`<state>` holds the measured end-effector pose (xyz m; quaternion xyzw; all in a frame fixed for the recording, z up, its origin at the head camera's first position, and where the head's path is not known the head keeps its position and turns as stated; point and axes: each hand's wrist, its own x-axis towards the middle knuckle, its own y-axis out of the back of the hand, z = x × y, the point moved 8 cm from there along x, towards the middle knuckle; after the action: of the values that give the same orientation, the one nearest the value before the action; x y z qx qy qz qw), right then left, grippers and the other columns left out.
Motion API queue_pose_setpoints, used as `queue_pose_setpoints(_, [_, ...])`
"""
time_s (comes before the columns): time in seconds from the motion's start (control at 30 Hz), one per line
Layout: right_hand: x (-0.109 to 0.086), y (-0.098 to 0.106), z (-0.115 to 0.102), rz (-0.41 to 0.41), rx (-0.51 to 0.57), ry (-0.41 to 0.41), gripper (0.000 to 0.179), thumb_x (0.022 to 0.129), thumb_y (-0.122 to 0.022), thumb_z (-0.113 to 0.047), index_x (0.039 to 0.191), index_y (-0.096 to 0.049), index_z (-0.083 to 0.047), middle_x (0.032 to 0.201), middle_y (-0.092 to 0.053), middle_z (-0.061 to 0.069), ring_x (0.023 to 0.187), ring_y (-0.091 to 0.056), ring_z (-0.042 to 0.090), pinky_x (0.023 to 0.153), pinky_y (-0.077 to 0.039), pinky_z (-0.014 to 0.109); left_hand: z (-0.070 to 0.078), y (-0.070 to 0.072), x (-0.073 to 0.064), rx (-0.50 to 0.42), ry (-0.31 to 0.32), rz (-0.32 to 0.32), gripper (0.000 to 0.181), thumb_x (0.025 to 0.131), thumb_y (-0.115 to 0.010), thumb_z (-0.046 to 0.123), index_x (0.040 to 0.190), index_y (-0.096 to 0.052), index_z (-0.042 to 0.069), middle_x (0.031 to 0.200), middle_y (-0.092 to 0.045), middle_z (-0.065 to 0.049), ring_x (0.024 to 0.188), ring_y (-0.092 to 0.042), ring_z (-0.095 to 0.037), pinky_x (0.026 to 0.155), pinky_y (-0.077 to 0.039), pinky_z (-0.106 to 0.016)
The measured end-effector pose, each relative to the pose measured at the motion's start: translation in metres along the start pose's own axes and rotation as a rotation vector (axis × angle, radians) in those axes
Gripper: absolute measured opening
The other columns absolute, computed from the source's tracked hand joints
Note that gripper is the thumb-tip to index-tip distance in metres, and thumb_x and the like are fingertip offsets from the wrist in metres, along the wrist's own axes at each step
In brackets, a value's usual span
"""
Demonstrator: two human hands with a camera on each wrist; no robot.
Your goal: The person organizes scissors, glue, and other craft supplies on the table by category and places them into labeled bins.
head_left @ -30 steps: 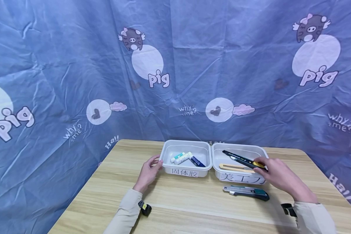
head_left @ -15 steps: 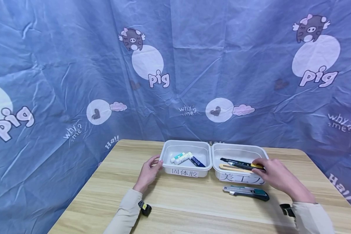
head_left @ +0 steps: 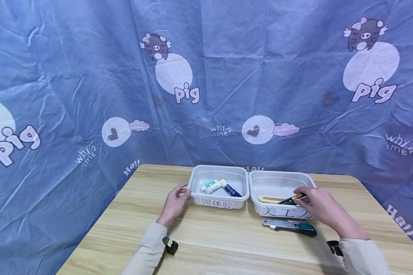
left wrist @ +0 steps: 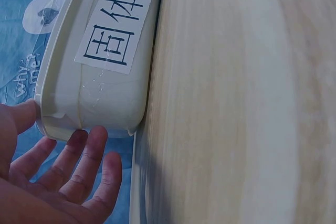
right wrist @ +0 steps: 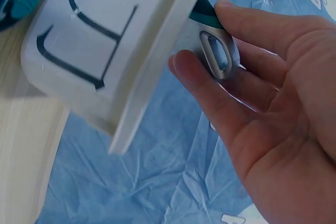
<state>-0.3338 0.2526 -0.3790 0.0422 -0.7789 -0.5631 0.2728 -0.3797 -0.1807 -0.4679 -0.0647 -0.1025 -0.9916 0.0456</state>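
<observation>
In the head view, my right hand (head_left: 318,206) pinches the end of a black box cutter (head_left: 289,200) over the front of the right white tray (head_left: 278,174). The right wrist view shows a slotted metal butt (right wrist: 232,56) between thumb and fingers; the rest is behind the tray wall. Beside it in the tray lies a yellow box cutter (head_left: 269,199). My left hand (left wrist: 68,182) rests at the end of the left white tray (left wrist: 113,95), its thumb by the rim and fingertips against the outside wall, fingers spread.
Several glue sticks (head_left: 215,186) lie in the left tray, which stands beside the right one. A grey and green box cutter (head_left: 289,226) lies on the wooden table (head_left: 220,236) in front of the right tray. A blue patterned cloth (head_left: 206,84) hangs behind.
My right hand has lowered the black box cutter into the right tray, and its front end now points down toward the near wall. The right tray has shifted slightly toward me. The left hand has stayed put.
</observation>
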Motion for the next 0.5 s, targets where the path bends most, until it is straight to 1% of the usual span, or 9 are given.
queue_pose_setpoints(0.1, [0.002,-0.004,-0.003,0.003,0.003,0.0,0.02,0.082,-0.083,-0.007,0.098,-0.074,0.001,0.09,-0.076,0.009,0.078,-0.07,0.023,0.07,-0.057,0.045,0.0,0.0,0.0,-0.002,0.002,-0.005,0.043,0.102,-0.063,0.015,0.141,-0.056,-0.003,0.12,-0.068,-0.026,0.097,-0.071,-0.038,0.087,-0.059,-0.045])
queue_pose_setpoints(0.17, [0.003,-0.007,-0.005,0.0,0.011,-0.008,0.019,0.082,-0.082,-0.007,0.097,-0.074,0.001,0.091,-0.075,0.01,0.081,-0.071,0.027,0.073,-0.058,0.048,0.0,-0.001,0.0,0.002,0.002,-0.009,0.044,0.103,-0.063,0.015,0.142,-0.055,-0.002,0.12,-0.068,-0.025,0.097,-0.071,-0.037,0.087,-0.059,-0.044])
queue_pose_setpoints(0.37, [0.005,-0.012,-0.012,-0.009,0.038,-0.023,0.019,0.085,-0.081,-0.007,0.1,-0.073,0.001,0.095,-0.075,0.012,0.086,-0.072,0.03,0.076,-0.058,0.05,-0.001,0.0,0.001,0.007,0.009,-0.002,0.043,0.102,-0.064,0.016,0.141,-0.057,-0.001,0.119,-0.069,-0.025,0.096,-0.071,-0.036,0.081,-0.059,-0.038])
queue_pose_setpoints(0.43, [0.005,-0.012,-0.014,-0.009,0.042,-0.022,0.019,0.085,-0.081,-0.009,0.101,-0.073,0.0,0.097,-0.075,0.012,0.088,-0.072,0.03,0.077,-0.058,0.051,-0.002,0.0,0.001,0.014,0.007,-0.002,0.043,0.102,-0.064,0.016,0.141,-0.056,-0.001,0.12,-0.069,-0.025,0.095,-0.071,-0.036,0.079,-0.059,-0.037])
queue_pose_setpoints(0.5, [0.005,-0.012,-0.016,-0.01,0.043,-0.023,0.019,0.086,-0.081,-0.012,0.101,-0.074,-0.001,0.098,-0.075,0.011,0.089,-0.072,0.03,0.078,-0.058,0.052,-0.003,0.001,0.001,0.015,0.018,0.0,0.044,0.102,-0.064,0.017,0.142,-0.056,0.0,0.12,-0.069,-0.023,0.096,-0.071,-0.035,0.08,-0.059,-0.037])
